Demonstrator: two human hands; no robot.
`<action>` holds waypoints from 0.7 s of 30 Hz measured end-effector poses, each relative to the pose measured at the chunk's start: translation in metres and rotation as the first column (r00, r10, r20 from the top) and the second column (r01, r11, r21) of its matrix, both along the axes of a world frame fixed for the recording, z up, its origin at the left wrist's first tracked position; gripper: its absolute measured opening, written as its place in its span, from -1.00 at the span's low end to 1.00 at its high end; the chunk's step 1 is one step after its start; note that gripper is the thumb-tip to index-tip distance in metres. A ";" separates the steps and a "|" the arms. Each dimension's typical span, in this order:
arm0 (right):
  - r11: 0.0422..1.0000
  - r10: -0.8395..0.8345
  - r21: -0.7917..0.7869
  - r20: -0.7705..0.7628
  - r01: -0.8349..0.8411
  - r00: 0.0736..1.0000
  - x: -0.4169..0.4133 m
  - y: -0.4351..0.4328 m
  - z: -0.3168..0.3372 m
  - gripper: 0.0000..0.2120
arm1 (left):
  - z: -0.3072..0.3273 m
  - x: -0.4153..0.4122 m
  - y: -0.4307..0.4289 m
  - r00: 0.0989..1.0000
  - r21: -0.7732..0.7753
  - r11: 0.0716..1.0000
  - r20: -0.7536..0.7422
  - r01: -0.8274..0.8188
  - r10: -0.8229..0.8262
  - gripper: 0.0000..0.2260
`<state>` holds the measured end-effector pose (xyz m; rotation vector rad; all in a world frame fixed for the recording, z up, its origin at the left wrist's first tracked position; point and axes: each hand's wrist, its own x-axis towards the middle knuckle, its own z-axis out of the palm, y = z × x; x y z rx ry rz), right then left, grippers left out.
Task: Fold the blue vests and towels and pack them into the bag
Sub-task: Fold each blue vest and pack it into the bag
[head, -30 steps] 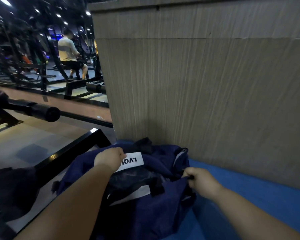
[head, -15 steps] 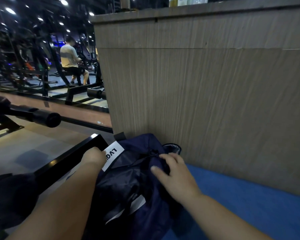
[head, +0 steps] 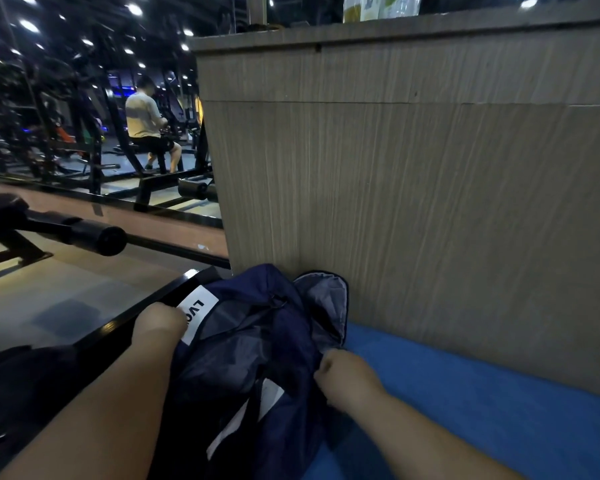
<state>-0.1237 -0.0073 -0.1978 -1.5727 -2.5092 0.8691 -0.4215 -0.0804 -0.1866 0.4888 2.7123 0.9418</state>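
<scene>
A: Bag's location?
B: Navy bag (head: pixel 257 362) at six o'clock, on the blue surface (head: pixel 482 393).
A: Hands?
B: The left hand (head: pixel 158 322) grips its nine-o'clock rim and the right hand (head: pixel 343 372) pinches the three-o'clock rim. Judged light, limp, slippery; hold the hems.

A navy bag (head: pixel 257 358) is lying crumpled at the frame's 6 o'clock, its white label (head: pixel 200 311) showing at its 10 o'clock edge, its grey lining (head: pixel 326 299) gaping open toward 1 o'clock.
</scene>
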 end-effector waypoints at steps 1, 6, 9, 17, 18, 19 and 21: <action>0.999 -0.039 0.033 -0.058 0.041 0.998 -0.002 0.007 0.003 -0.82 | 0.000 0.001 -0.001 1.000 0.009 1.000 0.021 0.002 -0.002 -0.78; 0.995 -0.089 -0.069 -0.262 0.074 0.961 -0.001 0.007 0.024 -0.38 | -0.002 0.003 0.010 0.995 0.158 0.986 0.093 -0.057 0.043 -0.75; 0.991 -0.011 -0.136 -0.045 0.005 0.999 -0.005 -0.014 0.012 -0.02 | -0.005 0.008 0.012 0.994 0.135 0.989 0.102 -0.052 0.038 -0.80; 0.991 0.037 0.130 -0.168 -0.015 0.985 -0.005 0.009 -0.014 -0.93 | -0.008 0.008 0.013 0.999 0.177 0.984 0.042 -0.014 0.006 -0.73; 0.990 0.001 0.140 -0.225 0.031 0.974 -0.002 0.017 -0.011 -0.91 | -0.007 0.008 0.012 0.999 0.186 0.982 0.039 -0.025 0.018 -0.72; 0.986 -0.031 0.151 -0.253 0.071 0.967 0.002 0.025 -0.008 -0.87 | -0.006 0.008 0.011 0.999 0.197 0.980 0.030 -0.032 0.027 -0.72; 0.972 -0.036 0.218 -0.213 0.084 0.976 0.008 0.042 -0.004 -0.88 | -0.007 0.006 0.008 1.000 0.222 0.975 0.013 -0.019 0.017 -0.75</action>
